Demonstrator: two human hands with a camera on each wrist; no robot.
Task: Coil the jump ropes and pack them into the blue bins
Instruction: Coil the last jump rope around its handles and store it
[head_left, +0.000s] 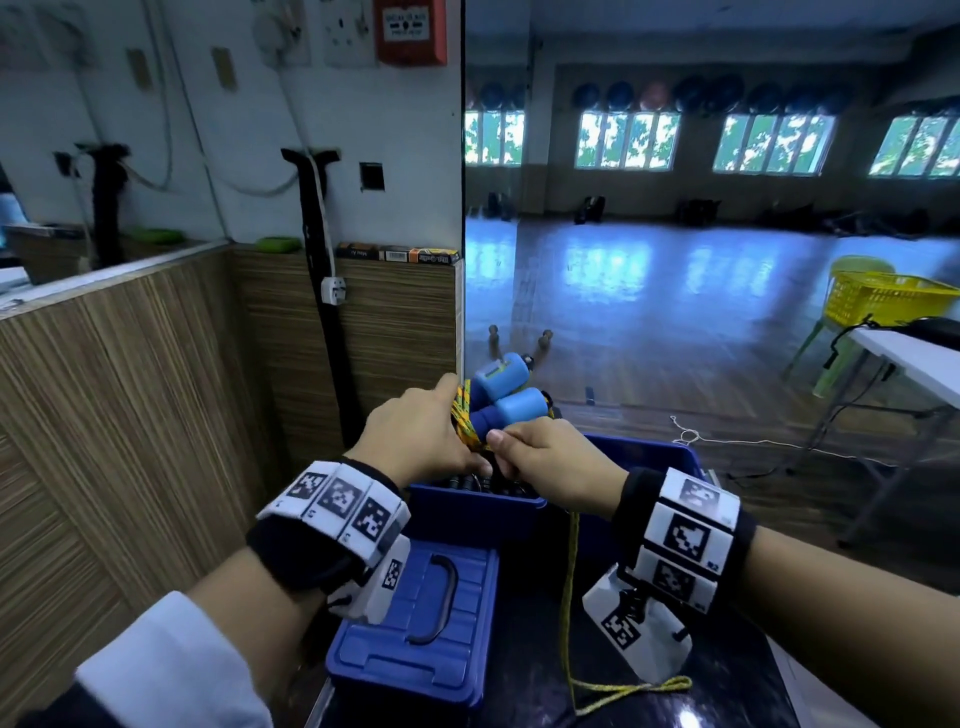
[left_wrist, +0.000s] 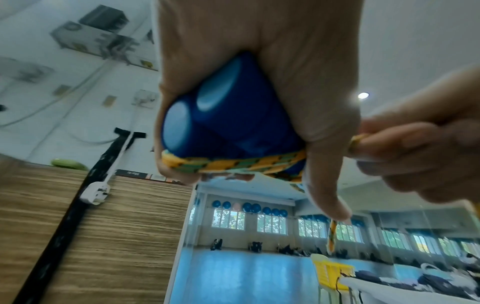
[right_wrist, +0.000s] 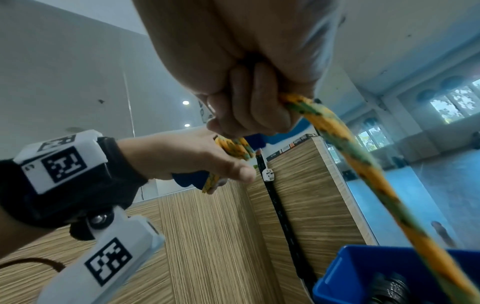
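Yellow-and-green braided rope (head_left: 462, 415) wraps crosswise round the two blue foam handles (head_left: 506, 397), which I hold side by side as the core of the coil. Keeping both handles together gives me something stiff to wind on, I judge, and keeps the finished bundle short enough for a bin

Left hand (head_left: 415, 434): fingers and thumb curled round the handles' lower ends, with the turns already laid trapped under them. The left wrist view shows both round handle ends bunched in my palm and a band of rope crossing beneath them, pressed by my fingertips. Wrist roughly level, back of the hand up, handles pointing forward and away from me

Right hand (head_left: 553, 460): closed in a fist on the running part of the rope, just beside the left hand, knuckles nearly touching it. From the fist the free rope hangs straight down past the bin edge, then trails in a loose curve on the dark surface near my right wrist. A fair length left to wind, so the coil reads as partly done

Both hands hover above the open blue bin (head_left: 478, 506), which holds dark objects I cannot identify from the head view. A second blue bin (head_left: 670, 457) sits just behind and to the right. A closed blue case with a black handle (head_left: 415, 618) lies nearer me. Working over the bin means the finished bundle only has to drop straight in, I reckon

Risk I see: slack in the tail could let the turns slip off the foam
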